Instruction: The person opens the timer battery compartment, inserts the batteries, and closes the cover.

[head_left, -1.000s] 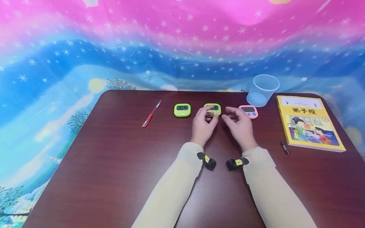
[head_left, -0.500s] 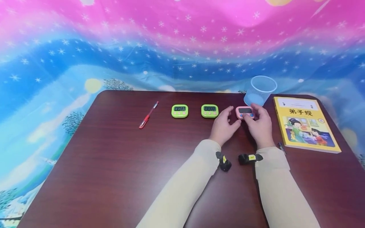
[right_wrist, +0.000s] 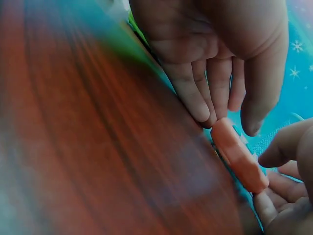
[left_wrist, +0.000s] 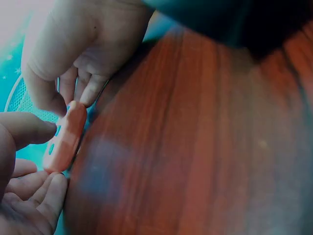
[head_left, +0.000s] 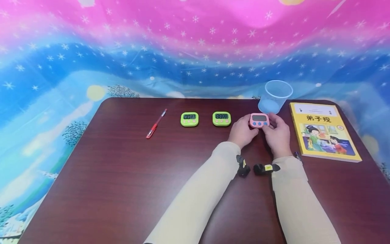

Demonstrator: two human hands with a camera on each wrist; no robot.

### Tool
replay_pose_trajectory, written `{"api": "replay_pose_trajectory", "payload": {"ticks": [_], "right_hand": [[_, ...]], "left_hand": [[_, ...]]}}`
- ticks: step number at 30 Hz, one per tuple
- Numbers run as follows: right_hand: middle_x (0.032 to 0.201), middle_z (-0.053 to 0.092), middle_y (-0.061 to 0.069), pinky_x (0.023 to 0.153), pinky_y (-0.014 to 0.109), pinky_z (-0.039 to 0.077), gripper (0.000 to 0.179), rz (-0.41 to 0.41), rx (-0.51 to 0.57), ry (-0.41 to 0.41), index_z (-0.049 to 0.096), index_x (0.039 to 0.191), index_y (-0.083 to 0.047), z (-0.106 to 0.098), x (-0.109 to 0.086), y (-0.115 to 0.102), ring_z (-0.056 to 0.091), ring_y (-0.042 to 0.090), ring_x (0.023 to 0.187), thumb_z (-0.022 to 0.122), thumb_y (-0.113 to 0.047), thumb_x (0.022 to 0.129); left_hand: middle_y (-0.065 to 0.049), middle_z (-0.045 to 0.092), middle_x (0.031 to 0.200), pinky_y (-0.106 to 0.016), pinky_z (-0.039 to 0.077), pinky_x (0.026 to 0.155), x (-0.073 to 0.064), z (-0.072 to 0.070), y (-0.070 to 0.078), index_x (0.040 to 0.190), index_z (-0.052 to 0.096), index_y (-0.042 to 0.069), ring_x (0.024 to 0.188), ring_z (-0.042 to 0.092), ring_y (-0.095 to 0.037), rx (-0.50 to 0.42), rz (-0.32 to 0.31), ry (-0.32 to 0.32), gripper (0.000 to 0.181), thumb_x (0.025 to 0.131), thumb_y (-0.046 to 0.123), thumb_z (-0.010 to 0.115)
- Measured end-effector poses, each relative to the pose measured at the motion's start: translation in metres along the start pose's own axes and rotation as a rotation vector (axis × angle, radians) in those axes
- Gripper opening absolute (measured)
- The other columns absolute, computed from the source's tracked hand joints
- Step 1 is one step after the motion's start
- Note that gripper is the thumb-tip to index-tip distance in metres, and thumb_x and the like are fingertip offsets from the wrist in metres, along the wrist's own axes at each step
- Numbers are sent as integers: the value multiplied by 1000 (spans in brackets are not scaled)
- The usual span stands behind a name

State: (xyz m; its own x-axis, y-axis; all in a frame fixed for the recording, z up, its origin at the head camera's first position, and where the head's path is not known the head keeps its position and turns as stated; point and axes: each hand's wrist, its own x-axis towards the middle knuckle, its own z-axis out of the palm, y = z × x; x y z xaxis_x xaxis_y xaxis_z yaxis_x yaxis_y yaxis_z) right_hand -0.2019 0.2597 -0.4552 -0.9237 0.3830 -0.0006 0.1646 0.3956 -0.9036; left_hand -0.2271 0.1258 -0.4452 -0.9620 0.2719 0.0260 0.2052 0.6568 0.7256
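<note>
"So, where lay the pink timer (head_left: 259,118)?"
"On the table (head_left: 137,176), long axis left-to-right."
"Fingers?"
"Left hand (head_left: 242,131): extended, touched its left end. Right hand (head_left: 278,135): pinched the opposite end."

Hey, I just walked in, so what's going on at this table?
A person's left hand is at the left end of a pink timer, and their right hand holds its right end. The pink timer's screen looks blank. Off to its left, the nearer green timer shows 0000 and the farther green timer shows 0037. To the right lies a yellow book.
</note>
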Motion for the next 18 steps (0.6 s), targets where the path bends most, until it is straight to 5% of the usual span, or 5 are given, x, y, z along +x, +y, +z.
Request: {"api": "replay_pose_trajectory", "payload": {"ticks": [10,18], "right_hand": [[147,53,11,104,20,45,58,-15,320,-2,46,150,-8,4,-29,-1,52,20,132,67,-13,96],[141,58,11,97,16,49,49,-109,350,-36,55,144,-9,7,-58,-7,58,18,125,66,-9,96]], "left_hand": [[-7,48,142,-13,47,97,-22,-9,-6,149,48,11,116,58,-10,-180,-5,94,65,91,19,76],[-8,52,133,-11,52,85,-41,-33,-20,146,48,7,100,64,-7,-343,79,53,67,87,14,80]]}}
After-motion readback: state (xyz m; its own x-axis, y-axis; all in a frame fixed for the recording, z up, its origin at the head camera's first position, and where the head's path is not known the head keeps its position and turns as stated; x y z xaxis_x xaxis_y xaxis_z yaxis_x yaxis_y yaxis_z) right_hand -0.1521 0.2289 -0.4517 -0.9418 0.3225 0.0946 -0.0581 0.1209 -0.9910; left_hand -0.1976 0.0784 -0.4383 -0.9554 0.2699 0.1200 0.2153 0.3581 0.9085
